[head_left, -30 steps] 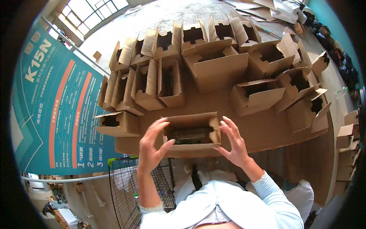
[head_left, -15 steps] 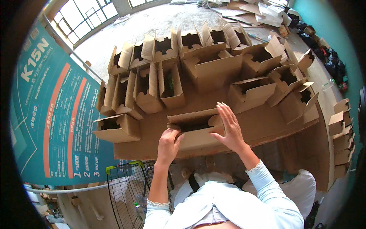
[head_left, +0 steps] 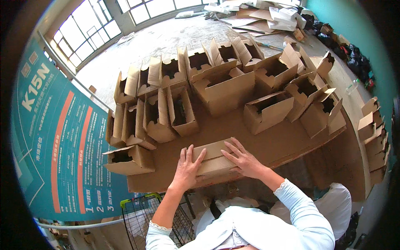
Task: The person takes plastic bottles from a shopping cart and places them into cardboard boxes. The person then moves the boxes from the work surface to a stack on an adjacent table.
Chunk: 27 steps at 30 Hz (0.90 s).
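A small brown cardboard box (head_left: 214,166) rests near the table's front edge, its top flap folded down over the opening. My left hand (head_left: 186,168) lies on the box's left end, fingers spread. On the right end of the top is my right hand (head_left: 245,160), its fingers also apart and pressing on the flap. What the box holds is hidden. Left of it stands a box with raised flaps (head_left: 130,159). Beyond the right hand is another open-topped box (head_left: 268,111).
Several open boxes (head_left: 173,71) crowd the far part of the cardboard-topped table (head_left: 196,143). At the left hangs a teal banner (head_left: 62,146), with a black wire cart (head_left: 152,221) below the table edge. More boxes (head_left: 373,137) stand at the far right. Flattened cardboard (head_left: 260,14) is heaped behind.
The box between my hands was open, its flap upright; now the top is folded down. Both hands have moved onto the top. The view has shifted slightly.
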Each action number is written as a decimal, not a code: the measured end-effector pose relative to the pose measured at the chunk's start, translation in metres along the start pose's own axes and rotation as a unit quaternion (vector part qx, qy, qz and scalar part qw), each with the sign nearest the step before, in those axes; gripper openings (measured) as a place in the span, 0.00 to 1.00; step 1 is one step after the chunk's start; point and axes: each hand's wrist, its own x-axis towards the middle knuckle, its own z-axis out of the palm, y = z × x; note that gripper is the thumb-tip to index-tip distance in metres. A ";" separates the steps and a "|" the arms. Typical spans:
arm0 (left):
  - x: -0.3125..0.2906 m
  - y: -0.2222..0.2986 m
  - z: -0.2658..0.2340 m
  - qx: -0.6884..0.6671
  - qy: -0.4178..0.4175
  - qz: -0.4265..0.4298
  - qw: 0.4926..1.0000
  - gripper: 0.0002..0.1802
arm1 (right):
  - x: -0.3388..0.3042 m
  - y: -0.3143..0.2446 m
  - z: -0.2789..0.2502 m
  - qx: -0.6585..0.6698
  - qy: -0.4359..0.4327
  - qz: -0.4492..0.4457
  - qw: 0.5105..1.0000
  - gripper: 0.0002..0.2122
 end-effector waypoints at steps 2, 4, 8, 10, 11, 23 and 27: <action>0.008 0.001 0.008 -0.012 0.030 -0.008 0.999 0.59 | 0.008 0.015 -0.002 -0.013 0.010 -0.022 1.000 0.41; 0.010 0.007 0.019 0.001 0.067 -0.016 0.998 0.58 | 0.018 0.033 -0.006 -0.008 0.006 -0.035 0.999 0.39; 0.048 0.024 0.036 0.005 0.118 -0.081 0.990 0.56 | 0.037 0.075 -0.018 -0.041 0.035 -0.027 0.998 0.35; 0.080 0.031 0.042 0.013 0.130 -0.093 0.987 0.56 | 0.042 0.087 -0.032 -0.115 0.083 -0.009 0.990 0.28; 0.094 0.034 0.043 0.017 0.138 -0.103 0.985 0.56 | 0.043 0.083 -0.043 -0.093 0.117 0.004 0.989 0.27; 0.156 0.000 0.064 0.088 0.165 -0.034 0.982 0.49 | -0.023 -0.078 -0.216 0.385 0.435 -0.447 0.680 0.07; 0.157 0.003 0.061 0.076 0.162 -0.021 0.984 0.48 | -0.027 -0.125 -0.244 0.390 0.418 -0.389 0.723 0.07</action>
